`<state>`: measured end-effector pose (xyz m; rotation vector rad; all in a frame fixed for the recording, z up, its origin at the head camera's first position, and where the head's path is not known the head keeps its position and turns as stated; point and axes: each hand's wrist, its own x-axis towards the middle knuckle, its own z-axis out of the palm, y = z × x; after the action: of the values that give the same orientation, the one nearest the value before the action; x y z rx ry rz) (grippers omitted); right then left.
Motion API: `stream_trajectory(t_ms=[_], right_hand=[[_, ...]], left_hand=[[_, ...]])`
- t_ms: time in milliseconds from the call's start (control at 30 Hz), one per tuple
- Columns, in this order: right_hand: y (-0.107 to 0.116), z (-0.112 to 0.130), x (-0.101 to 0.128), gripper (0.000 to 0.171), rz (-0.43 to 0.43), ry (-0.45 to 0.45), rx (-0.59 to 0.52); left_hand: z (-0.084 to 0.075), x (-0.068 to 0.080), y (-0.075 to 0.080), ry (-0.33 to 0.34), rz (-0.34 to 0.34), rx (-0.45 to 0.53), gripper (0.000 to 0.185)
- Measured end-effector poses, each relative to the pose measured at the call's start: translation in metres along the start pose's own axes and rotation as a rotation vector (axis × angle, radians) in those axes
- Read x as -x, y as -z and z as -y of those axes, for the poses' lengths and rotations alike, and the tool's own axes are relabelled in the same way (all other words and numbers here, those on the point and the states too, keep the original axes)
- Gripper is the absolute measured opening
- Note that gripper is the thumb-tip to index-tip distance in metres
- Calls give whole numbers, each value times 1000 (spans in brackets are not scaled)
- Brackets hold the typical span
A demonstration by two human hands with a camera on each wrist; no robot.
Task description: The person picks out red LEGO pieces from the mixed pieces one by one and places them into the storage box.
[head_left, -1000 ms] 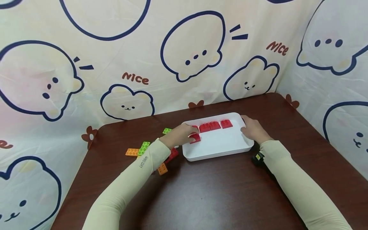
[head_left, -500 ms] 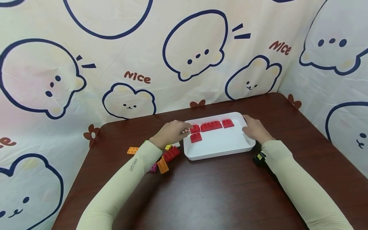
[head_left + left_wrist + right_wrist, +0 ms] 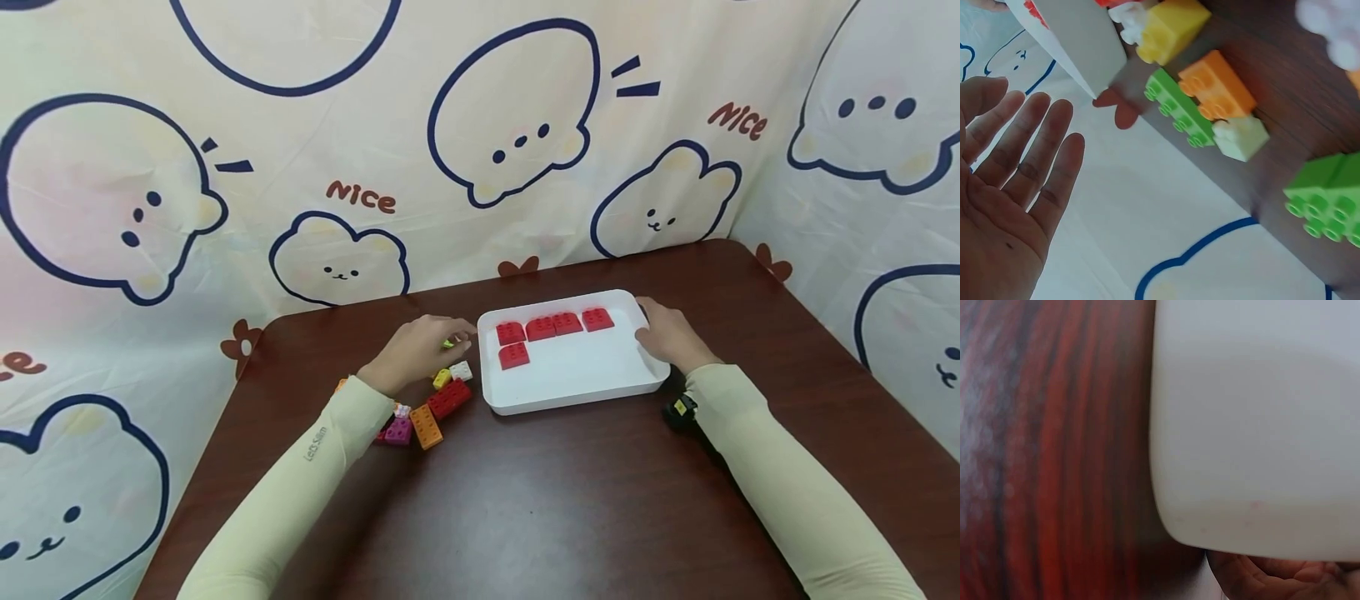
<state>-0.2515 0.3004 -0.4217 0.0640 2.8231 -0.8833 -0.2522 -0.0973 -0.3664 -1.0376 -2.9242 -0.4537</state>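
Note:
My left hand [image 3: 415, 352] hovers over the loose building bricks left of the white tray [image 3: 577, 367]. In the left wrist view its palm [image 3: 1004, 219] is bare and the fingers are extended. The right hand [image 3: 673, 335] grips the tray's right end, with the thumb over the rim; the right wrist view shows part of that hand [image 3: 1285, 578] at the tray wall. Inside the tray, several red bricks [image 3: 553, 325] form a row along the far side. Another red brick [image 3: 513, 356] lies just in front of the leftmost one.
Left of the tray lie a dark red brick [image 3: 448, 398], an orange brick [image 3: 426, 427], a purple brick [image 3: 399, 431], a yellow brick [image 3: 1175, 28] and green bricks [image 3: 1179, 109], partly hidden by the left arm. A patterned curtain [image 3: 450, 242] borders the table's back edge.
My left hand has let go of the red brick in the tray's front-left spot and drawn back left, over the loose bricks. The right hand stays at the tray's right end.

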Motion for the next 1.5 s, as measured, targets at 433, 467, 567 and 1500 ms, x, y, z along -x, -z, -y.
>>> stream_trajectory(t_ms=[433, 467, 567, 1500], right_hand=[[-3, 2, -4, 65, -13, 3, -2], [-3, 2, -4, 65, -16, 6, -2], [-3, 0, -5, 65, -18, 13, 3], [0, -1, -2, 66, 10, -4, -3]], left_hand=[[22, 29, 10, 79, -13, -19, 30], [23, 31, 11, 76, -16, -24, 30], [26, 36, 11, 71, -27, -24, 27], [48, 98, 18, 206, 10, 13, 33]])
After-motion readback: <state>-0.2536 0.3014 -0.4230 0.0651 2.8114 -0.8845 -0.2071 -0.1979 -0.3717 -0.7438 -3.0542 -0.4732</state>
